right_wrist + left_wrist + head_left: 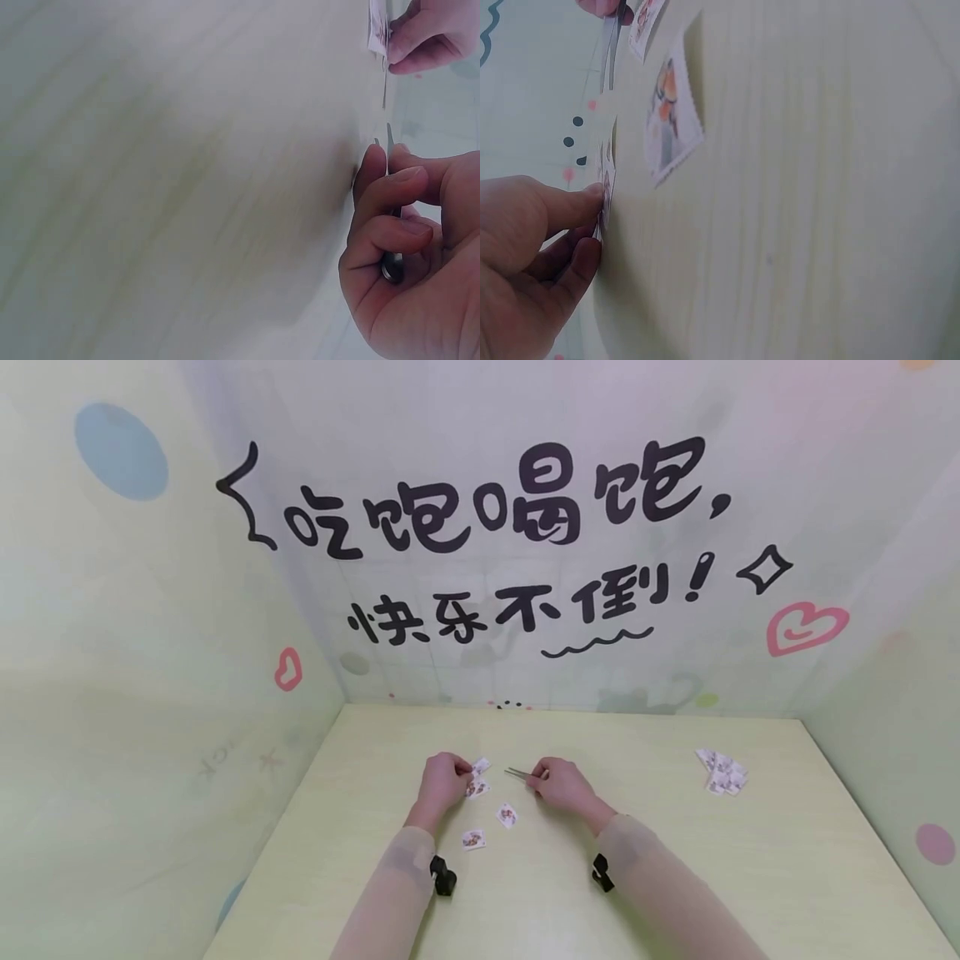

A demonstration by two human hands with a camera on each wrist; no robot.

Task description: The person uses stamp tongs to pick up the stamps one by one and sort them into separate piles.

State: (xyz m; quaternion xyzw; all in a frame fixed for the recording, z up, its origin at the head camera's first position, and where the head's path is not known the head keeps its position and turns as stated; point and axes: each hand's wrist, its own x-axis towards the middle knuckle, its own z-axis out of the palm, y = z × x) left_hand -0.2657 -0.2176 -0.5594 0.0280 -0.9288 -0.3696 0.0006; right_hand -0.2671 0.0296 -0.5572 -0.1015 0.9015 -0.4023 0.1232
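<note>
My left hand (444, 782) pinches small white stamps (477, 787) between thumb and fingers, over the table left of centre. In the left wrist view the held stamp (607, 176) shows nearly edge-on at the fingertips. A pair of metal tweezers (517, 772) is gripped in my right hand (564, 787), its slightly parted tips pointing left towards the stamps. The right wrist view shows the fingers curled round the tweezers (392, 266), with the rounded rear end showing below them. Two loose stamps with colourful pictures, one (507, 814) tilted and one (474, 839) nearer me, lie between my forearms.
A pile of overlapping stamps (722, 772) lies on the right side of the pale wooden table (637, 743). Printed walls (465, 677) enclose the table at the back and both sides. A small black device (444, 877) sits at each wrist.
</note>
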